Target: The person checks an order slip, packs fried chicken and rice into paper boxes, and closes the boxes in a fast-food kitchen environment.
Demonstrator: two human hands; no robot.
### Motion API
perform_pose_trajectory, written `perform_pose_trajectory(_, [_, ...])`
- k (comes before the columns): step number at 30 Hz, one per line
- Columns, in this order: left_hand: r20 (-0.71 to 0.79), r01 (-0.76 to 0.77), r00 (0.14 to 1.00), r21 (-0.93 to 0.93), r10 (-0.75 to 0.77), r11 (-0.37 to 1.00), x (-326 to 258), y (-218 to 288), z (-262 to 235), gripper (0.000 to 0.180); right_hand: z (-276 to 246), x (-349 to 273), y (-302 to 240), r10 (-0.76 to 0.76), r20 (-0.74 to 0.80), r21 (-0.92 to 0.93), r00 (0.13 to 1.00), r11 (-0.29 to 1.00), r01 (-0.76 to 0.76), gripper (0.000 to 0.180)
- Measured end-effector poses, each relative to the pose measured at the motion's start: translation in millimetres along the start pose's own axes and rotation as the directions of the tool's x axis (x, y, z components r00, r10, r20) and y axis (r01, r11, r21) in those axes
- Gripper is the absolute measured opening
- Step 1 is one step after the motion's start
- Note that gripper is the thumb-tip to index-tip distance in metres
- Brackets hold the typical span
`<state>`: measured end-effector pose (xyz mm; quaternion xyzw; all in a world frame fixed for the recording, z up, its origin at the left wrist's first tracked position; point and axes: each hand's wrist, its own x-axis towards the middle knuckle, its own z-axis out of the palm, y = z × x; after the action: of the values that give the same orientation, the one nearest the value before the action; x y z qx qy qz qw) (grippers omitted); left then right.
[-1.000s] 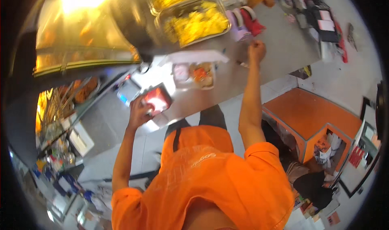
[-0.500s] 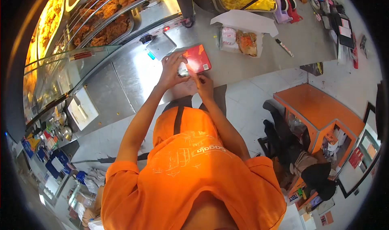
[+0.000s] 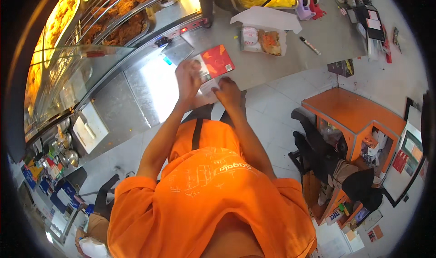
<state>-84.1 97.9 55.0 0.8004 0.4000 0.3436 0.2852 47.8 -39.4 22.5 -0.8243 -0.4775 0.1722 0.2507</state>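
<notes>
At the near edge of the brushed steel counter (image 3: 254, 69), we have both bare hands gathered about a red rectangular cardboard box with orange shapes on its face (image 3: 218, 60), which lies in front of us, its far right corner clear of our fingers. Our left hand (image 3: 187, 78) is at the left end of the box, fingers bent and blurred, so we cannot tell whether it grasps the cardboard or merely rests against it. Our right hand (image 3: 228, 93) is just below the box, its curled fingers at the edge of a small white panel (image 3: 209, 86) that lies between our two hands; we cannot tell whether they pinch it, nor whether the panel is part of the box. Just beyond our left hand sits a flat grey square device (image 3: 178, 50), and behind it stands a glass-fronted display case holding browned fried pieces (image 3: 123, 32). To the right of the red box, well apart from our hands, an open white food box (image 3: 281, 43) holds a white wrapped packet with red print (image 3: 250, 38) beside a browned piece of food (image 3: 270, 42). A black-and-white marker pen (image 3: 310, 45) lies to its right, and farther back a lilac tape dispenser (image 3: 305, 12) stands beside a red tape dispenser (image 3: 318, 12).
</notes>
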Motion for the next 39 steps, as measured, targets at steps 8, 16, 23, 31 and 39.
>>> perform_pose_trajectory(8, [0.826, 0.953, 0.206, -0.292, -0.525, -0.085, -72, 40, -22, 0.043, -55, -26, 11, 0.045, 0.611, 0.687, 0.790, 0.467, -0.557, 0.012])
perform_pose_trajectory(16, [0.546, 0.731, 0.682, -0.491, -0.487, 0.474, 4, 115, -7, 0.031, -251, 240, 245, 0.417, -0.447, 0.538, 0.791, 0.832, -0.134, 0.041])
perform_pose_trajectory(23, [0.495, 0.746, 0.665, -0.419, -0.559, 0.518, 24, 108, 2, 0.042, -276, 378, 325, 0.439, 0.256, 0.569, 0.861, 0.651, -0.502, 0.034])
perform_pose_trajectory(31, [0.532, 0.734, 0.679, -0.464, -0.506, 0.496, 87, 94, -29, 0.058, -205, 330, 389, 0.372, -0.023, 0.797, 0.928, 0.567, -0.208, 0.024])
perform_pose_trajectory(39, [0.458, 0.168, 0.861, 0.148, -0.218, 0.975, 82, 41, 2, 0.044, -232, 251, 265, 0.253, 0.089, 0.451, 0.963, 0.852, -0.265, 0.022])
